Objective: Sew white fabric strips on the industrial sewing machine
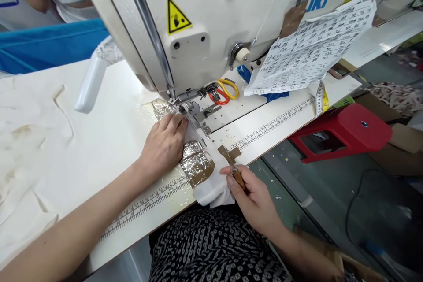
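Note:
Beside the needle area of a white sewing machine (198, 22), my left hand (164, 143) presses down on white fabric (216, 176), its fingers bent and close together. The fabric runs past the metal guide and hangs over the table's front edge. My right hand (249, 194) is closed around the wooden handle of an awl (238, 178), whose thin metal shaft points up and left. My right fingertips also lie at the fabric's right edge. Brown and clear tape (198, 165) covers the table between my hands.
Scissors with red and yellow handles (228, 90) lie behind the needle area. A written paper sheet (307, 48) hangs from the machine. A red stool-like object (350, 132) stands at the right. White fabric pieces (23, 202) lie at the left. Another person's arm shows at the top left.

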Demonstrator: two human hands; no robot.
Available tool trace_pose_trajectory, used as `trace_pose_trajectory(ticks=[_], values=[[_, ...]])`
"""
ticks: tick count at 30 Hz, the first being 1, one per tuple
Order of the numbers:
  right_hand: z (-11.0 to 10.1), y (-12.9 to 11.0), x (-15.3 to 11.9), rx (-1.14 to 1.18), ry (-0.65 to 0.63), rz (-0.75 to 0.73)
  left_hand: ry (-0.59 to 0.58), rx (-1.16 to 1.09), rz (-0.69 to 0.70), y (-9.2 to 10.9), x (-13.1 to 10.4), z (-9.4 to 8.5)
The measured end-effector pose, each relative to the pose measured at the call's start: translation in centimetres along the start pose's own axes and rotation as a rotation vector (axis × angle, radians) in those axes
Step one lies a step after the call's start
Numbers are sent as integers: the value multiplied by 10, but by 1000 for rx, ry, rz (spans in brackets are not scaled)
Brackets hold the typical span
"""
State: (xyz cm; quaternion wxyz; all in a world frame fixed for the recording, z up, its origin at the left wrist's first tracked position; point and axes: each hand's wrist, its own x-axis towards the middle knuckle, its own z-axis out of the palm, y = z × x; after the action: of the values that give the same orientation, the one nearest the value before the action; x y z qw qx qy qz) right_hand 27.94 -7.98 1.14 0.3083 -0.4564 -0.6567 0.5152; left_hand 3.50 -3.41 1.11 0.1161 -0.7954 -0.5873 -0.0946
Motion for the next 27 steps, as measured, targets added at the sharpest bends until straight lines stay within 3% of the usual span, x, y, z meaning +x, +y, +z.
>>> trace_pose_trajectory(ticks=[4,10,19,27], values=[[1,-4,9,-57,-21,-37,36,-2,0,-7,4,2],[0,-6,13,-72,-26,-62,139,-223,156,-23,-1,5],[4,-17,34,-79,-84,-88,60,-151,-23,-22,0,5],[6,-21,43,-92,-108,-109,117,-231,90,-24,-3,7]])
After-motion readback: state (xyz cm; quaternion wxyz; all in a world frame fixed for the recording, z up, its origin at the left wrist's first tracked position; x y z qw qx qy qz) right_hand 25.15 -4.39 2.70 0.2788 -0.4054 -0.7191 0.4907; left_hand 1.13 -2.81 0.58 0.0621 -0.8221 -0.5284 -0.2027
